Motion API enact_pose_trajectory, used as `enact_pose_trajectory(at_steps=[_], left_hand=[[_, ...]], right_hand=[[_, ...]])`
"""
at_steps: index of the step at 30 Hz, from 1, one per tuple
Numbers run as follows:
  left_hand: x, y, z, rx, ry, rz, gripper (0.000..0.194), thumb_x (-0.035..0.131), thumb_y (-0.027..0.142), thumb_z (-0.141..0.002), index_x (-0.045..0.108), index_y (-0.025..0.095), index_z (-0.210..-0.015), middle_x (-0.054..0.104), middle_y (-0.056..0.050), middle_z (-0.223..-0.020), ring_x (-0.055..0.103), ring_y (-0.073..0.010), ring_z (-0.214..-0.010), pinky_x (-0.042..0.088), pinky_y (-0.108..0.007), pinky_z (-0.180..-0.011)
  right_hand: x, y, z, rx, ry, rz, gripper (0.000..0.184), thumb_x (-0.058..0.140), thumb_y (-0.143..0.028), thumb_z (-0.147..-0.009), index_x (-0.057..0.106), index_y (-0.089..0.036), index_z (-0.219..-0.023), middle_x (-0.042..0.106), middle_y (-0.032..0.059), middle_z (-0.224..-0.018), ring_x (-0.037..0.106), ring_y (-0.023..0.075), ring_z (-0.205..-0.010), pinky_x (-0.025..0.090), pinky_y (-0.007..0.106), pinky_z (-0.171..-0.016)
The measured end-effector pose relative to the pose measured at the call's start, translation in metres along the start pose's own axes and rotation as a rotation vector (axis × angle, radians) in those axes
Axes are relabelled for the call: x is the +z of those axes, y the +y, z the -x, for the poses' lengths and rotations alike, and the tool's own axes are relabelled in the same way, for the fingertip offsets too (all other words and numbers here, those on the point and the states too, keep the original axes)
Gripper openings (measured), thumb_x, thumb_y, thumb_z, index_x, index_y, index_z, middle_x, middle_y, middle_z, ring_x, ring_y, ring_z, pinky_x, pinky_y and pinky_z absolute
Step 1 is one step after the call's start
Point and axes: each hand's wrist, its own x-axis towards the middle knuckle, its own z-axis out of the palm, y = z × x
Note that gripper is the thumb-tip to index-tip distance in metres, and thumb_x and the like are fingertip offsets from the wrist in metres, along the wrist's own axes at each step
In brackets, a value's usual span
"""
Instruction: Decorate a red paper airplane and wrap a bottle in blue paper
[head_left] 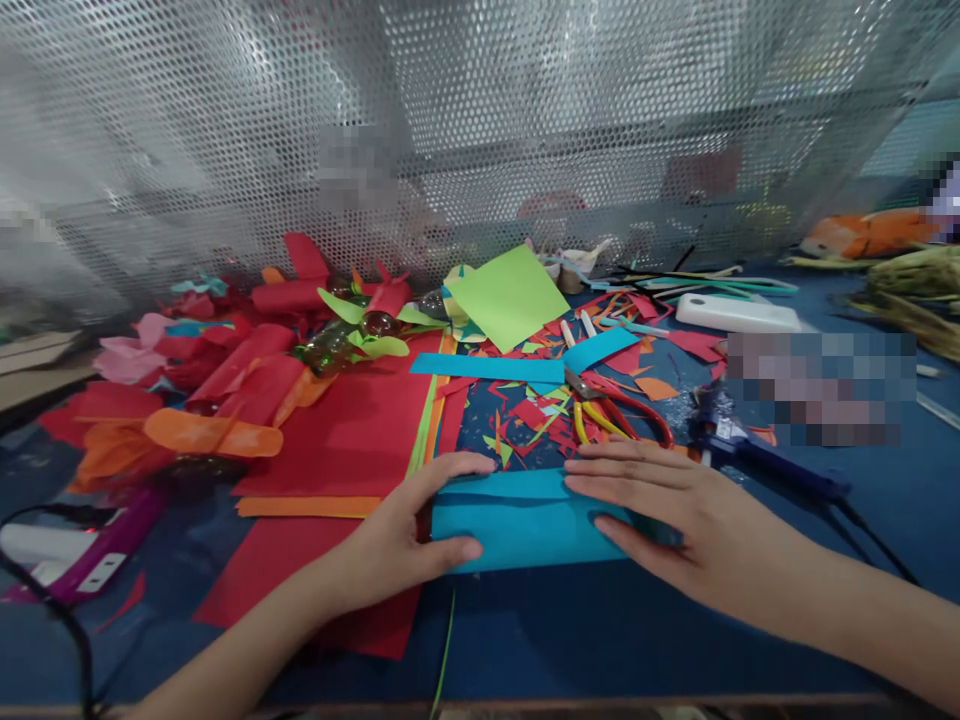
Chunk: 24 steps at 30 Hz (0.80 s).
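A folded sheet of blue paper (525,520) lies on the dark blue table near the front edge. My left hand (409,535) grips its left end, index finger along the top edge and thumb at the bottom edge. My right hand (675,510) lies flat on the right part of the sheet, fingers stretched out and pressing it down. Just behind the sheet lie scissors with red and yellow handles (615,410) among small paper scraps.
Red and orange paper sheets (345,440) lie to the left, with rolled red and orange paper pieces (225,400) behind. A green sheet (510,295) and a blue strip (487,368) lie further back. A glue gun (750,455) is at right, a white object (739,315) behind. A perforated metal screen (480,130) closes the back.
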Motion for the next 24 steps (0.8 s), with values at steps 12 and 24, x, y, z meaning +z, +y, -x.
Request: enact_pose_trajectory(at_steps=[12,24], left_hand=[[0.005,0.0,-0.004,0.112,0.085,0.109,0.039,0.082,0.044,-0.08,0.077,0.034,-0.118,0.075,-0.005,-0.129,0.065,-0.0303,-0.127,0.052,-0.047,-0.109],[0.013,-0.026,0.0,0.078,0.1,0.254,0.086,0.083,0.05,-0.078,0.041,0.043,-0.153,0.067,-0.008,-0.141,0.066,-0.0354,-0.125,0.063,-0.04,-0.087]], right_hand=[[0.002,0.007,-0.026,-0.151,-0.184,-0.079,0.028,0.055,-0.024,-0.105,0.074,-0.018,-0.124,0.078,0.0054,-0.125,0.07,0.0218,-0.121,0.055,0.041,-0.11],[-0.059,0.043,0.074,0.373,0.029,0.719,0.055,0.033,-0.056,-0.105,0.068,-0.014,-0.118,0.074,0.0255,-0.114,0.073,0.0432,-0.103,0.061,0.062,-0.082]])
